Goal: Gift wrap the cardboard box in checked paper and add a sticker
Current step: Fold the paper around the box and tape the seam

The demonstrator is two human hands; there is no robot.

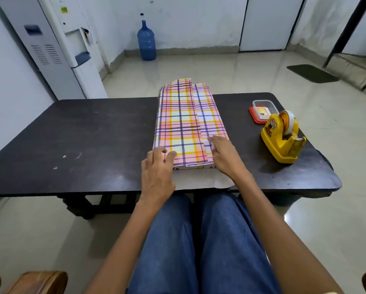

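The box lies on the dark table, covered on top by pink, yellow and purple checked paper whose two flaps overlap along a seam running away from me. My left hand rests on the near left corner of the paper, fingers curled onto it. My right hand presses its fingertips flat on the seam at the near end, where a small piece of clear tape shows. The paper's white underside sticks out toward me past the box end.
A yellow tape dispenser stands on the table's right side. Behind it sits a small clear container on a red lid. A blue water bottle and a white dispenser stand on the floor beyond.
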